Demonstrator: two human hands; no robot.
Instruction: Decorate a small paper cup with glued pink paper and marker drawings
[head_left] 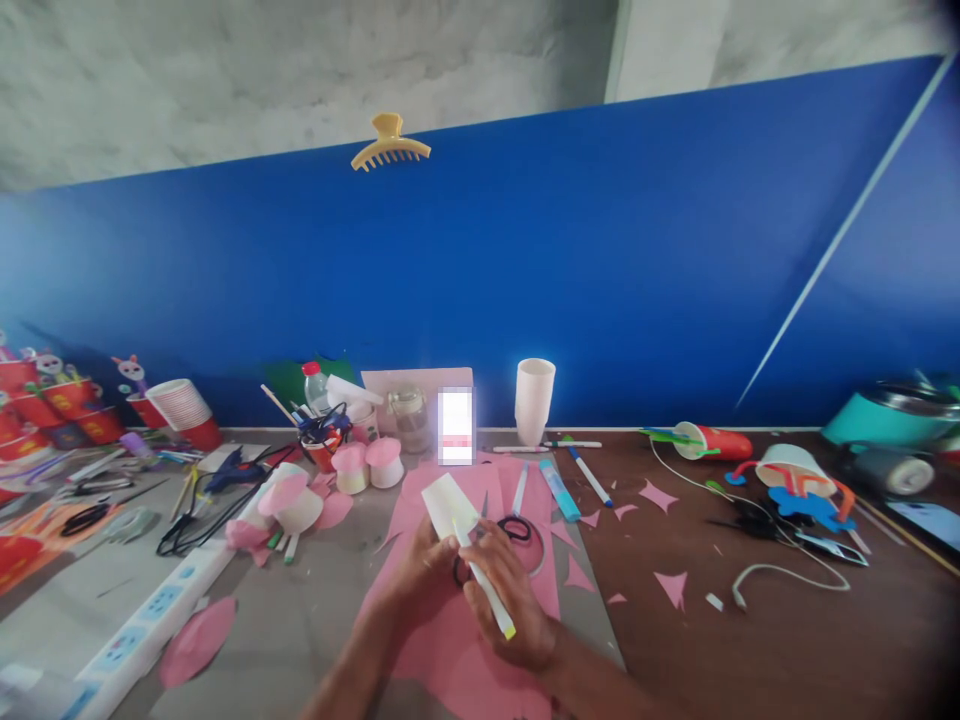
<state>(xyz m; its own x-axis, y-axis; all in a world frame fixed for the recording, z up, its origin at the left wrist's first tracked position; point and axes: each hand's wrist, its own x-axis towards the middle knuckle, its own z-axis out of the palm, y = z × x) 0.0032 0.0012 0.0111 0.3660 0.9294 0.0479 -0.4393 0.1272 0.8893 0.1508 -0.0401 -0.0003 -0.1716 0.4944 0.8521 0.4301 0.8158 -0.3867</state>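
Two hands meet over the pink sheet [525, 480] — our left hand [424, 575] pinches the white paper cup [448, 503], our right hand [506, 600] is closed around a marker [487, 595] against it. We judge the cup light and crushable, best held gently by its sides; scissors [514, 528] lie just behind.

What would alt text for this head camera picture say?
Two hands work over pink paper on a cluttered craft table: the left hand holds a white paper cup, the right hand a white marker. Scissors, pens, pink scraps and cups lie around, before a blue wall.
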